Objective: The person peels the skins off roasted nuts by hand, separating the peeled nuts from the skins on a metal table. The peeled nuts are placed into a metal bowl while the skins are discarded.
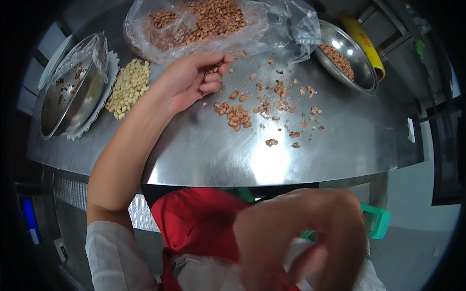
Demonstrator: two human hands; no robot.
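Note:
My left hand [200,74] is curled, palm up, around a few brown nuts [214,68], just in front of a clear plastic bag [255,31]. Many brown nuts [214,18] show through the bag's opening. Close to the camera, my right hand [302,232] is raised, blurred and bent at the fingers; whether it holds anything is hidden. A small pile of brown nuts [235,115] lies on the steel table [204,156] below my left hand. To its right are scattered skins and broken bits [282,94]. Pale peeled nuts [131,85] form a heap left of my left forearm.
At the left, a tilted steel bowl [82,105] with plastic film [94,51] and dark scraps rests on a scalloped-edged tray [111,72]. A steel bowl [364,69] of brown bits [336,60] stands at the right beside a yellow cylinder [362,43]. Green plastic [380,220] shows below the table edge.

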